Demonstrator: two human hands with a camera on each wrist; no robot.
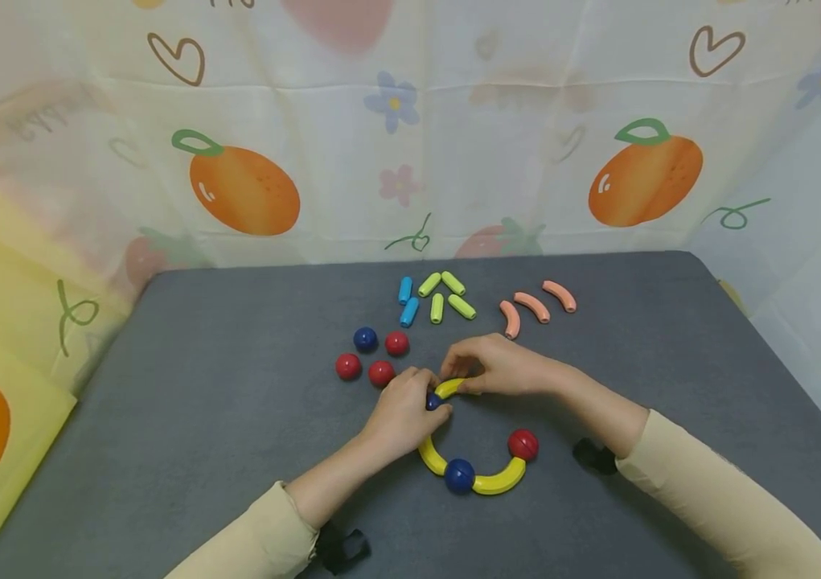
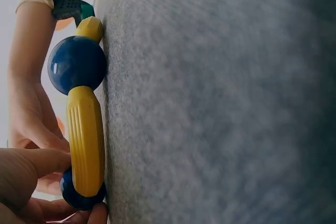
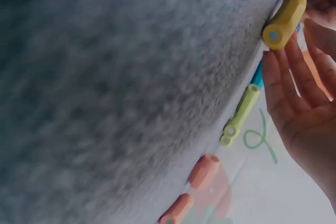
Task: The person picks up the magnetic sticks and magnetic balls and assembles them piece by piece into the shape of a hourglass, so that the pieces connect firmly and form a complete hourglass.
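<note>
My left hand (image 1: pixel 401 408) pinches a dark blue ball (image 1: pixel 433 400) between thumb and fingers at the left of an unfinished-looking ring. My right hand (image 1: pixel 500 366) holds a curved yellow rod (image 1: pixel 449 388) whose one end meets that ball. In the right wrist view the free end of this yellow rod (image 3: pixel 286 20) shows a small grey disc. From the held ball the ring runs through another curved yellow rod (image 1: pixel 432 457), a second dark blue ball (image 1: pixel 460 476), a third yellow rod (image 1: pixel 500 480) and a red ball (image 1: pixel 523 445). Fingers partly hide the held ball.
Three loose red balls (image 1: pixel 348 367) and a dark blue ball (image 1: pixel 365 339) lie beyond my left hand. Farther back are two blue rods (image 1: pixel 408 312), several light green rods (image 1: pixel 437 308) and three curved salmon rods (image 1: pixel 531 307). A patterned curtain (image 1: pixel 511 161) stands behind the grey table (image 1: pixel 236 362).
</note>
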